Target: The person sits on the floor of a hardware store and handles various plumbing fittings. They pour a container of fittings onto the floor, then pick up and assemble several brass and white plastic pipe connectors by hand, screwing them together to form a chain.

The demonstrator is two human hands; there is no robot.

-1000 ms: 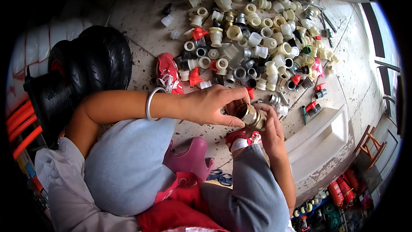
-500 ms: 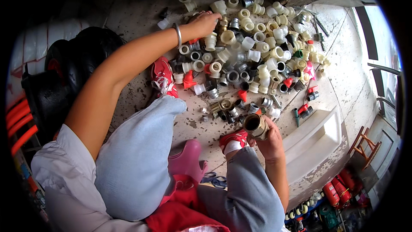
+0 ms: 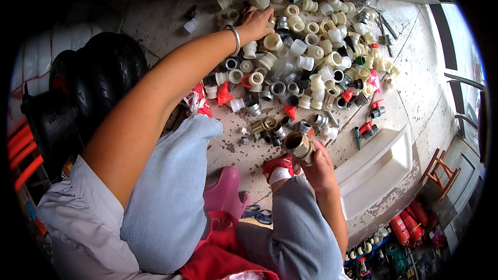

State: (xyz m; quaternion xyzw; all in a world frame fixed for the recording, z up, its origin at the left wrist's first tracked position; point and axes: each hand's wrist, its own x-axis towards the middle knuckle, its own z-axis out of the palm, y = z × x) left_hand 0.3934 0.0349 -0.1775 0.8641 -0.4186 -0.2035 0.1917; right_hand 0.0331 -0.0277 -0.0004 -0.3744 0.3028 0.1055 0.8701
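Observation:
A heap of pipe fittings point(image 3: 311, 26), mostly cream plastic with some grey metal, black and red ones, lies on the floor ahead of me. My left hand point(image 3: 255, 23), a silver bangle on its wrist, reaches to the heap's far left part. Its fingers are closed around a brass fitting point(image 3: 271, 23), largely hidden by them. Lower down, my right hand point(image 3: 320, 170) grips a hollow brass-coloured pipe fitting point(image 3: 300, 148), its wide round mouth tilted up and to the left. Below the heap's lower left edge sits a small group of brass fittings point(image 3: 269, 122).
A long white plastic tray point(image 3: 371, 173) lies to the right of my right hand. Black tyres point(image 3: 111, 67) stand at the left. A pink plastic stool point(image 3: 224, 193) shows between my legs, and red fire extinguishers point(image 3: 410, 225) stand at the lower right.
My left hand has shifted slightly right and closed over the brass fitting beside it. My right hand has moved a little left with its fitting, now turned more sideways.

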